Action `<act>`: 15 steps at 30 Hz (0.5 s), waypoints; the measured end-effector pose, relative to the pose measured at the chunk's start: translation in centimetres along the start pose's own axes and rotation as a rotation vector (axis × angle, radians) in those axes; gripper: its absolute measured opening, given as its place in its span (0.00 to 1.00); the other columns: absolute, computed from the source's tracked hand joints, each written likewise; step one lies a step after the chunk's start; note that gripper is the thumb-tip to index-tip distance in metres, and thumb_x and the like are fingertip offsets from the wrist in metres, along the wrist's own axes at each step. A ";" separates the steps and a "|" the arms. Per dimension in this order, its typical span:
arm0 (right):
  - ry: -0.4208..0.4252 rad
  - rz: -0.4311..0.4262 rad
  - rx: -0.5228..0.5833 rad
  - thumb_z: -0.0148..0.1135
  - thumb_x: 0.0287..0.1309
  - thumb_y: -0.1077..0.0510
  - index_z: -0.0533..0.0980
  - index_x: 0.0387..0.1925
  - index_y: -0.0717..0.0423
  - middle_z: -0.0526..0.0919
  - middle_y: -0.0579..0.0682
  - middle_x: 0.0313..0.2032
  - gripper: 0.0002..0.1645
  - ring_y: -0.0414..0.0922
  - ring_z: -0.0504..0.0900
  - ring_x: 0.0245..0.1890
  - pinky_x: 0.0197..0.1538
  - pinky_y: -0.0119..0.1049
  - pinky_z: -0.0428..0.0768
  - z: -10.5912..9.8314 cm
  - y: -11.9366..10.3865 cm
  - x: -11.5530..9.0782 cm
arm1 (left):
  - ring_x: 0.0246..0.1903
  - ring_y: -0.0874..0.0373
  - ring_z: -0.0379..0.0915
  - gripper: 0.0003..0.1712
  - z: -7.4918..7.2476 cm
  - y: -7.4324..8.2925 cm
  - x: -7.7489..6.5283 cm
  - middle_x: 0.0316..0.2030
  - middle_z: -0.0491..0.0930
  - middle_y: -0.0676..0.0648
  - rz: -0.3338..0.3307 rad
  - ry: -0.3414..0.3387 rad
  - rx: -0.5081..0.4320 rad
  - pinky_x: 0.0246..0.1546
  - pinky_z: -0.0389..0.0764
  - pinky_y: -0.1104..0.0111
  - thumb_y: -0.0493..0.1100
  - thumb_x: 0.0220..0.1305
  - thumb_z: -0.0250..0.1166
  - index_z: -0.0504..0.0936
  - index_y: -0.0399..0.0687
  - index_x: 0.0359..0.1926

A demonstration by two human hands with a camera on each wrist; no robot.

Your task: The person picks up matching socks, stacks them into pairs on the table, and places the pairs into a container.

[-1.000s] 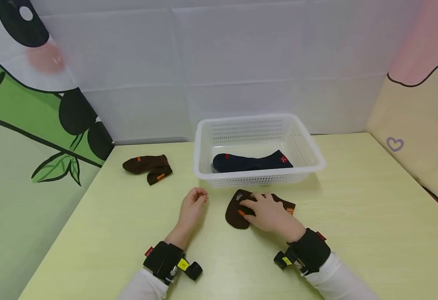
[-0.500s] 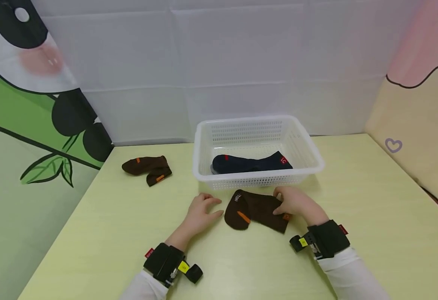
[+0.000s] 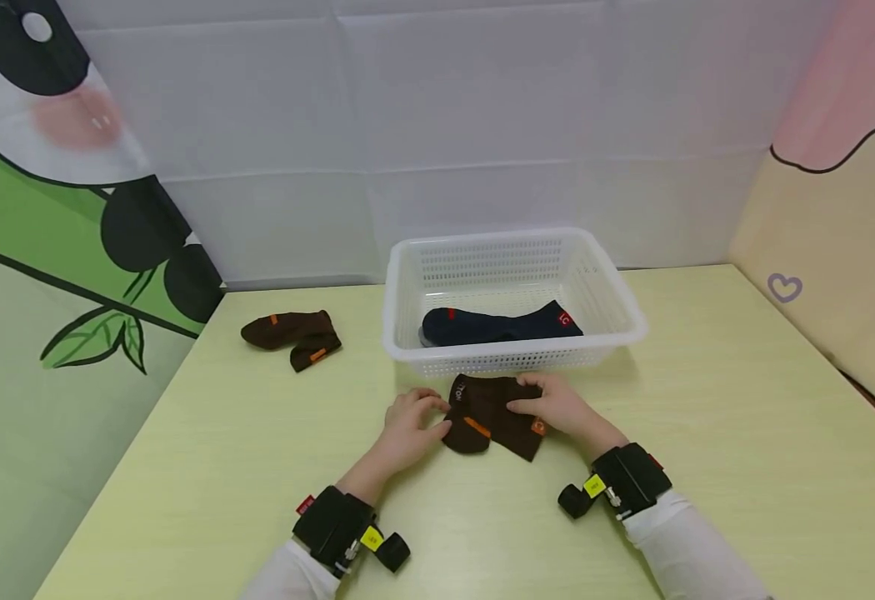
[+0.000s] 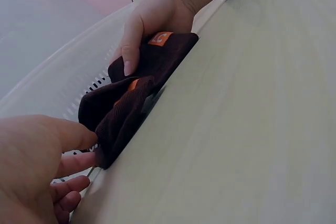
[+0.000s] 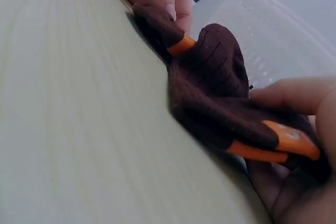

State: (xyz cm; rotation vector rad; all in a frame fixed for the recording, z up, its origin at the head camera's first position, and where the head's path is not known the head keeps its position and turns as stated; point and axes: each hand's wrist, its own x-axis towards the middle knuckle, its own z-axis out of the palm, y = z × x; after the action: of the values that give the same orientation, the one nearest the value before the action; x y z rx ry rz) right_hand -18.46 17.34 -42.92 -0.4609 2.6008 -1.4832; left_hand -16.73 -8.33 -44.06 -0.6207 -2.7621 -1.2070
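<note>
A brown sock [image 3: 503,417] with orange patches lies bent on the table in front of the basket. My right hand [image 3: 563,410] grips its cuff end, thumb on top; the right wrist view shows the orange-labelled cuff [image 5: 291,140] between thumb and fingers. At the toe end, my left hand [image 3: 407,427] pinches the edge with thumb and forefinger. In the left wrist view the sock [image 4: 123,114] stands up in folds between both hands. A second brown sock [image 3: 287,332] lies folded at the far left of the table, away from both hands.
Just behind the hands stands a white perforated plastic basket [image 3: 516,360] with a dark navy sock [image 3: 501,327] inside. A pale wall sheet [image 3: 482,125] hangs behind the table [image 3: 707,400]. Both wrists carry black bands with small cameras.
My right hand moved from the sock's middle to its cuff, then slid it left. My left hand reached right and took the toe end. The sock now bunches more; its cuff has swung toward me.
</note>
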 end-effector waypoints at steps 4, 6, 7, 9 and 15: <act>-0.052 0.030 0.273 0.64 0.52 0.64 0.68 0.28 0.59 0.68 0.47 0.32 0.11 0.42 0.68 0.37 0.42 0.33 0.66 0.3 -0.1 -0.1 | 0.53 0.39 0.65 0.13 0.0 0.4 0.0 0.51 0.75 0.37 -0.003 -0.038 -0.072 0.53 0.60 0.46 0.39 0.59 0.62 0.79 0.39 0.45; -0.121 0.039 0.433 0.63 0.53 0.66 0.68 0.29 0.56 0.71 0.43 0.31 0.10 0.37 0.71 0.35 0.40 0.28 0.69 0.6 -0.2 -0.3 | 0.54 0.38 0.65 0.17 0.0 0.5 -0.1 0.54 0.74 0.36 0.012 -0.072 -0.104 0.55 0.59 0.45 0.39 0.60 0.61 0.77 0.38 0.50; -0.164 0.042 0.514 0.62 0.54 0.67 0.68 0.29 0.55 0.71 0.42 0.30 0.10 0.35 0.72 0.33 0.38 0.27 0.71 0.7 -0.3 -0.3 | 0.55 0.39 0.64 0.19 0.0 0.6 -0.1 0.56 0.73 0.37 0.025 -0.090 -0.123 0.56 0.59 0.46 0.39 0.61 0.60 0.76 0.38 0.53; -0.248 0.044 0.634 0.60 0.55 0.67 0.70 0.32 0.52 0.75 0.39 0.32 0.09 0.33 0.75 0.32 0.37 0.25 0.74 0.9 -0.3 -0.5 | 0.56 0.41 0.64 0.21 0.1 0.8 -0.2 0.58 0.72 0.38 0.061 -0.119 -0.162 0.58 0.59 0.47 0.40 0.63 0.59 0.74 0.40 0.57; -0.447 -0.032 0.778 0.57 0.56 0.69 0.78 0.42 0.45 0.81 0.39 0.40 0.17 0.35 0.81 0.39 0.42 0.28 0.78 1.1 -0.4 -1.0 | 0.62 0.48 0.63 0.25 0.3 0.8 -0.2 0.61 0.71 0.43 0.095 -0.151 -0.346 0.64 0.61 0.53 0.37 0.64 0.60 0.70 0.44 0.63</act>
State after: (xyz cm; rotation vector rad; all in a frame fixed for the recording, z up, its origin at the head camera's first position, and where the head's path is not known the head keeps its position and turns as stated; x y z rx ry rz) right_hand -17.15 16.54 -43.17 -0.6267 1.5352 -1.9544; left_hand -16.22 -7.69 -43.74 -0.8935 -2.6178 -1.6977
